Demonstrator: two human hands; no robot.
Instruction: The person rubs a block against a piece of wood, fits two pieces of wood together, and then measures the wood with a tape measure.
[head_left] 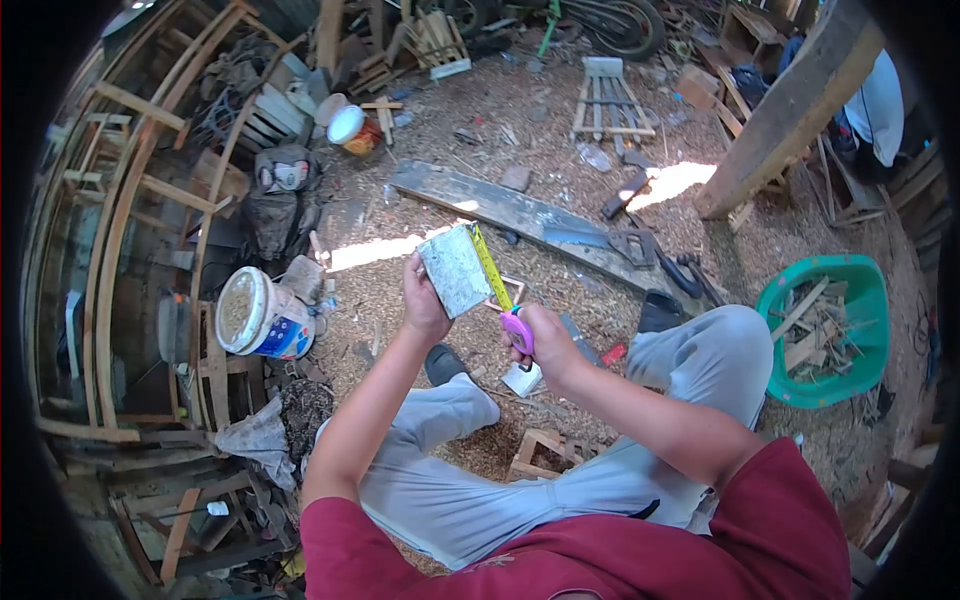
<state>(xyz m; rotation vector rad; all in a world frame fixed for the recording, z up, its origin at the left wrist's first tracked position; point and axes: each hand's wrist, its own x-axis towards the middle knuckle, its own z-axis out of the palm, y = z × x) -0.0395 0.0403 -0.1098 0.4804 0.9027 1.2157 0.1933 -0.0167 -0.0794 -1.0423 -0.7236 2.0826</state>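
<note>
My left hand point(427, 300) grips a flat, roughly square grey board point(456, 272) by its left edge, holding it up in front of me. A tape measure point(518, 330) with a pink-purple case is closed in my right hand point(545, 338). Its yellow blade point(489, 262) is drawn out along the right edge of the board, with the end at the top corner. Below my right hand a small pale piece point(522, 379) lies on the ground. A small wooden frame point(548, 452) sits between my legs.
A long plank point(500, 208) lies ahead with a handsaw point(590, 240) on it. To the right stands a green basin point(880, 340) of wood scraps, near a leaning post point(790, 110). A white bucket point(262, 312) and stacked wooden frames point(150, 200) are at left.
</note>
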